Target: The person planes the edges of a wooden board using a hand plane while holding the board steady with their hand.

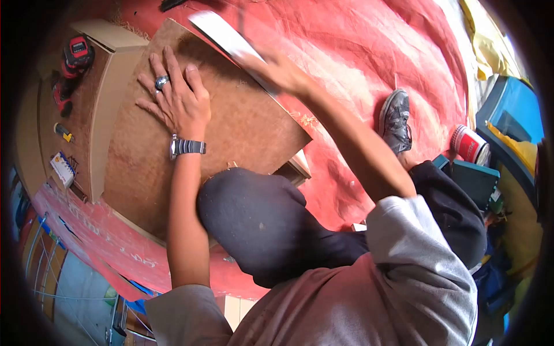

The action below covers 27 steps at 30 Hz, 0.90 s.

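Brown board (242, 121) lay beneath the left hand (183, 99), flat with fingers spread; along the board's edge, the right hand (278, 72) gripped a blurred pale tool (216, 33).

Floor: crinkly red sheet (340, 49), curly shavings (306, 119) on it, dark shoe (395, 118) planted right of centre
Brown board (242, 109): mid-frame, above the sheet, can't really tell what's under it
Box (111, 109), far left: red-and-black power tool (75, 60) on top

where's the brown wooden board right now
In the head view, the brown wooden board lies left of centre, under the spread left hand, with the right hand at its upper-right edge and a red power tool off to its left.
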Tool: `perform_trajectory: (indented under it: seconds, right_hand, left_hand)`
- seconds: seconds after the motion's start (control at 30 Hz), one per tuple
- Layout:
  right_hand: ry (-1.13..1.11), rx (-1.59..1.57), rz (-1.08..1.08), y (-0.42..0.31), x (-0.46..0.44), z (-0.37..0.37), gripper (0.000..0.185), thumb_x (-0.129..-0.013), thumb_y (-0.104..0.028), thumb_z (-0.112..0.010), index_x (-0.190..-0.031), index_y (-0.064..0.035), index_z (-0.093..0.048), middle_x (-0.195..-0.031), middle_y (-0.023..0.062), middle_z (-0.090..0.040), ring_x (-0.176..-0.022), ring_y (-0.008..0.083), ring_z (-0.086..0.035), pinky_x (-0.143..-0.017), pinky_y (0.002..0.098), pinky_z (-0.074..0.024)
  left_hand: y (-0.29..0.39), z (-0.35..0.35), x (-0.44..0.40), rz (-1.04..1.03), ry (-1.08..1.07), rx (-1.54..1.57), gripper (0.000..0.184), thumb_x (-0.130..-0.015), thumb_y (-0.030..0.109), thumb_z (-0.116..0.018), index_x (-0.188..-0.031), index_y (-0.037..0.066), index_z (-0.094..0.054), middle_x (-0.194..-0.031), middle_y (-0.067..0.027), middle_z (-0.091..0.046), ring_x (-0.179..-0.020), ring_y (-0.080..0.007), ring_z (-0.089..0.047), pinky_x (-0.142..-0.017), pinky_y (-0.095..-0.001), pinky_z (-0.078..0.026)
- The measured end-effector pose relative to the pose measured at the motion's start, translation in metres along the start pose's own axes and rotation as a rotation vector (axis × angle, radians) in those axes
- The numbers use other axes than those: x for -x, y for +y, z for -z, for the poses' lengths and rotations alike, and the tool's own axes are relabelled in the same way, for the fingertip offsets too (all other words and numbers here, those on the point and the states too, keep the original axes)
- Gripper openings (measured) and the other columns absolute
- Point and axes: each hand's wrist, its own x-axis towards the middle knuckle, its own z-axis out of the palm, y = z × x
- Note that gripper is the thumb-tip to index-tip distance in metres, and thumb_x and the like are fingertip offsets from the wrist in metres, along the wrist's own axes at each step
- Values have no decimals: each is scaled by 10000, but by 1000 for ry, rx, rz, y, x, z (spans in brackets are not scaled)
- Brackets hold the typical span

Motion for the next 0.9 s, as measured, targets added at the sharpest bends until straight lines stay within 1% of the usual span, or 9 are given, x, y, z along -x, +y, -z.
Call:
perform_trajectory:
  seconds: [0.03,0.07,0.13,0.3,0.47,0.6,0.7,0.83,0.9]
  right_hand:
    - [73,6,172,34,28,-1,635,-1025,-548,-587,-1342,0,-626,-1151,127,-696,-1054,206,-630,-902,372,-511]
    - [93,79,263,50,67,4,608,-1044,-497,-562,-1419,-20,-601,-1145,125,-694,-1056,168,-626,-889,348,-505]
    - [-42,-104,-141,75,131,16,581,-1041,-438,-607,-1483,-62,-577,-1117,63,-686,-1073,96,-595,-905,307,-479]
    - [31,-58,49,32,32,2,584,-1032,-512,-615,-1350,-24,-652,-1097,59,-664,-1027,145,-581,-876,329,-478]
    - [-43,50,3,-18,-37,-3,757,-995,-612,-602,-1455,-11,-570,-1266,168,-689,-1190,233,-624,-1044,374,-473]
    - [-59,-6,54,47,105,15,813,-1019,-555,-587,-1565,24,-423,-1484,190,-574,-1383,279,-525,-1182,422,-367]
    - [-100,-140,-202,41,138,21,738,-1014,-527,-623,-1513,3,-504,-1411,160,-624,-1339,265,-548,-1157,428,-388]
    - [-9,20,146,-3,22,5,731,-987,-593,-629,-1437,-18,-583,-1299,147,-671,-1224,214,-601,-1070,372,-454]
    - [-128,57,27,-16,-34,0,795,-959,-632,-638,-1441,-3,-570,-1307,167,-673,-1223,224,-610,-1056,373,-469]
  left_hand:
    - [-1,-1,-3,3,6,-1,637,-1062,503,-391,-1647,257,-339,-1719,-102,-286,-1532,-542,-239,-1160,-798,-104]
    - [0,-1,-3,-2,4,1,638,-1061,501,-393,-1647,256,-338,-1719,-101,-285,-1532,-542,-239,-1159,-799,-105]
    - [0,-1,-3,0,8,3,639,-1060,497,-397,-1648,253,-338,-1720,-99,-284,-1531,-543,-239,-1158,-800,-107]
    - [0,0,-4,-1,9,-5,637,-1060,491,-398,-1644,239,-348,-1719,-100,-283,-1530,-543,-243,-1155,-803,-114]
    - [0,1,-1,-1,-1,-28,636,-1060,489,-402,-1642,239,-352,-1716,-102,-293,-1527,-543,-252,-1152,-804,-122]
    - [0,-1,-5,-9,24,-22,631,-1060,481,-408,-1640,237,-357,-1711,-105,-302,-1523,-542,-260,-1146,-807,-135]
    - [0,1,1,4,7,-18,632,-1065,486,-395,-1650,257,-328,-1716,-99,-294,-1530,-538,-243,-1159,-791,-128]
    - [-3,-1,-1,-15,15,-17,638,-1064,491,-397,-1655,269,-312,-1717,-99,-292,-1533,-535,-237,-1164,-785,-120]
    - [-3,-1,1,-6,9,-34,631,-1056,461,-410,-1645,248,-340,-1712,-102,-301,-1521,-547,-257,-1153,-800,-125]
